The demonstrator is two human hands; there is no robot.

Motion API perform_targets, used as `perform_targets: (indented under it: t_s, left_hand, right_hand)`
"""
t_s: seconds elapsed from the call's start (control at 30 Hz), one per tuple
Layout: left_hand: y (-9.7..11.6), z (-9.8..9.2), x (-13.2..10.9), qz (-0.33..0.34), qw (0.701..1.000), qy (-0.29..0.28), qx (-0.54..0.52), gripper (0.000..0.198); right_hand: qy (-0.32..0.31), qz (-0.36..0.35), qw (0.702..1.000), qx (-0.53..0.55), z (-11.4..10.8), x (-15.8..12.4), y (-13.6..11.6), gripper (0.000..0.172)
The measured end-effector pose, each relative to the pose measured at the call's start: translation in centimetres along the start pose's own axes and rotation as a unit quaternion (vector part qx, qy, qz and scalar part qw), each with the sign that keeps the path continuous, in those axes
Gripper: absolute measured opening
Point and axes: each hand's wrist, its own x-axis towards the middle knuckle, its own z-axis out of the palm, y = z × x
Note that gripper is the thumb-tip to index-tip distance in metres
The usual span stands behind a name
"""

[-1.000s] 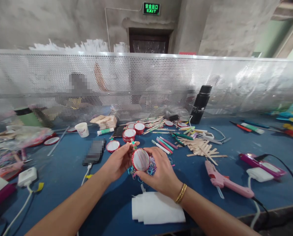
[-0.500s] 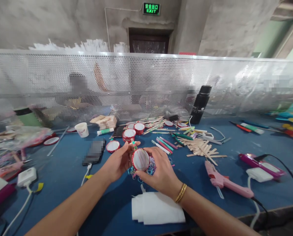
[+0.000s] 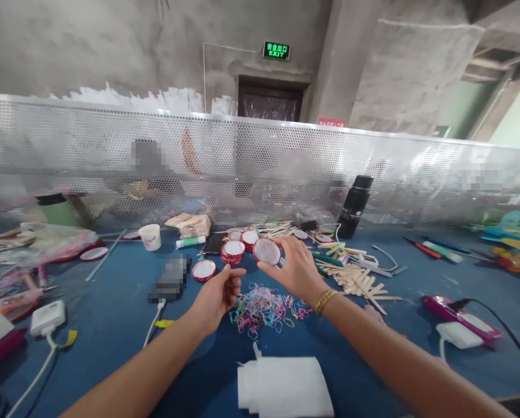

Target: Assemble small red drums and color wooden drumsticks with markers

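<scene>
Red-rimmed disc (image 3: 267, 251) sits in your right hand (image 3: 300, 271), pinched between thumb and fingers, just beyond rubber bands (image 3: 260, 307). Your left hand (image 3: 215, 299) half-curls beside bands; can't tell whether it holds anything.

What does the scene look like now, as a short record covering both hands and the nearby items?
Right hand: holding a round, red-rimmed white disc
Left hand: partly curled, nothing visibly held, beside a pile of small multicoloured loops
Nearest wearer: folded white cloth-like material
Right side: flat pale wooden sticks, tall black bottle
Left side: small white cup
Surface: blue tabletop
</scene>
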Motion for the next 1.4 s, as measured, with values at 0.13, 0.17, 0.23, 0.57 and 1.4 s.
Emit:
perform_targets:
  t_s: [0.13,0.17,0.23,0.57,1.4]
  left_hand:
    - [-0.4,0.3,-0.6,0.052,0.958,-0.092,0.265,0.025]
    - [-0.2,0.4,-0.9,0.073,0.929,-0.132,0.338,0.023]
    - [0.5,0.5,-1.8,0.118,0.862,-0.209,0.447,0.023]
    - [2.9,-0.2,-3.5,-0.122,0.734,-0.577,0.336,0.035]
    - [1.4,0.0,-2.8,-0.144,0.701,-0.615,0.332,0.038]
  right_hand:
    - [-0.038,0.025,0.999,0.01,2.6,0.8,-0.5,0.05]
    - [-0.051,0.026,0.998,0.014,3.4,1.0,-0.9,0.051]
    - [-0.08,0.025,0.996,0.021,4.9,1.3,-2.0,0.055]
    - [-0.138,-0.019,0.988,-0.072,11.6,2.7,-7.3,0.059]
    - [-0.167,-0.05,0.975,-0.14,11.3,3.4,-8.3,0.065]
